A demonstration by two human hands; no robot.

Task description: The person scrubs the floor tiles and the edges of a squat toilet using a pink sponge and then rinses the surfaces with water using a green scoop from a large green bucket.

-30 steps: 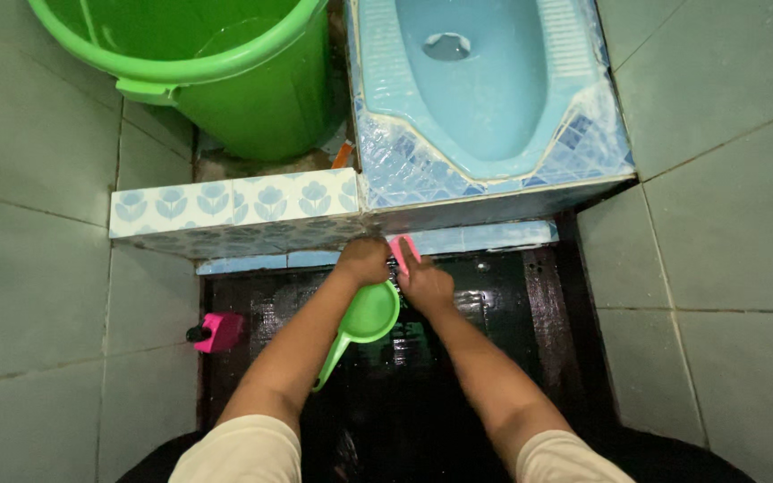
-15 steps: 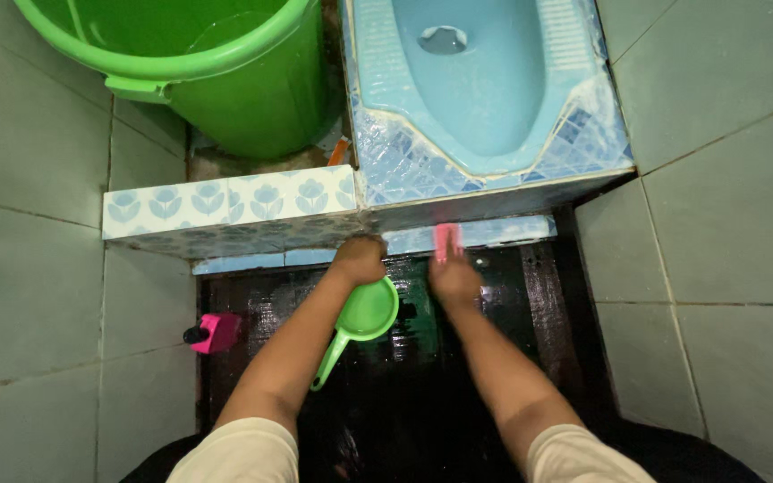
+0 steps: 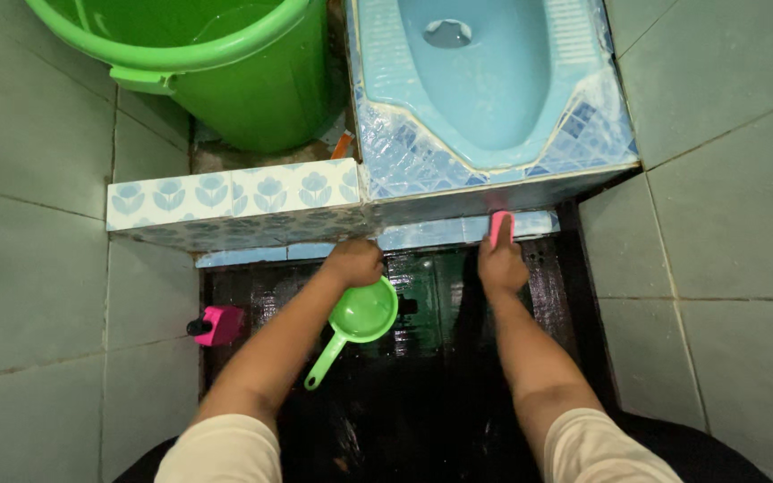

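The right hand (image 3: pixel 501 266) is gripping a pink brush (image 3: pixel 500 227), its long axis pointing away, pressed against the blue tiled step (image 3: pixel 440 234). The left hand (image 3: pixel 352 262) is clasping a green dipper (image 3: pixel 360 318) to its left.

wet dark floor (image 3: pixel 539 295), pink bottle (image 3: pixel 216 325) at its left edge, green bucket (image 3: pixel 225 80) beyond
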